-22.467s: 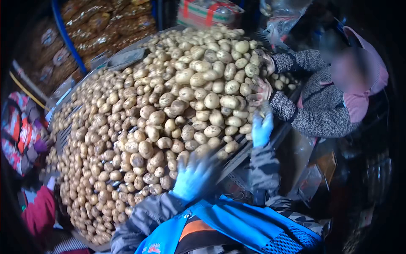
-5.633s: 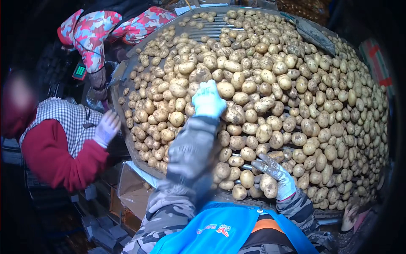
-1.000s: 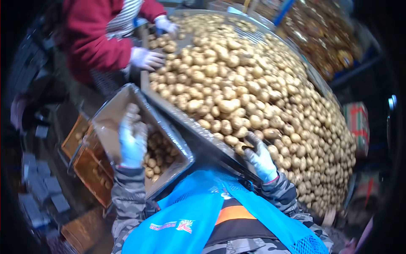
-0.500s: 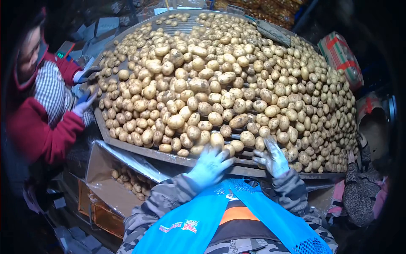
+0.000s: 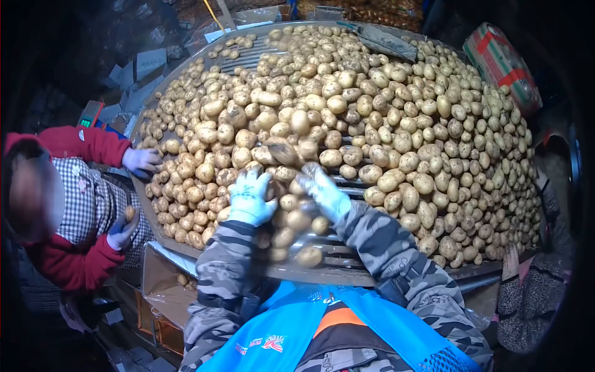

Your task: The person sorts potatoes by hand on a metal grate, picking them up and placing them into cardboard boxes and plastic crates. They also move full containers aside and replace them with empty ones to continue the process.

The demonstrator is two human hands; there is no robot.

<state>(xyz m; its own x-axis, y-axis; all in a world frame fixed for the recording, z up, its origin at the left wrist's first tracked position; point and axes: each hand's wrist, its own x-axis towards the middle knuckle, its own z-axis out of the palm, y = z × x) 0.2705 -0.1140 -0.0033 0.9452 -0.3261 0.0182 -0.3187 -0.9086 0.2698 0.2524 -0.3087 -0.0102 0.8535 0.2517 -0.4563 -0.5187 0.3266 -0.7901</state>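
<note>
Potatoes (image 5: 403, 142), pale brown with dirt marks, lie heaped on a wide slatted table (image 5: 344, 251). My left hand (image 5: 251, 197), in a whitish glove, rests on the heap left of centre with its fingers spread. My right hand (image 5: 325, 192), gloved alike, reaches into the pile opposite it, fingers stretched out against potatoes. Between my hands several potatoes (image 5: 291, 220) are smeared by motion near the front edge. Neither hand has its fingers closed around a potato.
A person (image 5: 80, 217) in red sleeves stands at the left, one gloved hand on the rim, the other holding a potato. An open cardboard box (image 5: 164, 279) sits below the front edge. A red-and-green carton (image 5: 502, 65) lies back right. Another person's patterned sleeve (image 5: 527, 297) shows at right.
Both my hands have moved from the front edge farther into the heap. Potatoes between them have shifted and blurred. The person at left has drawn one hand back from the table, with a potato.
</note>
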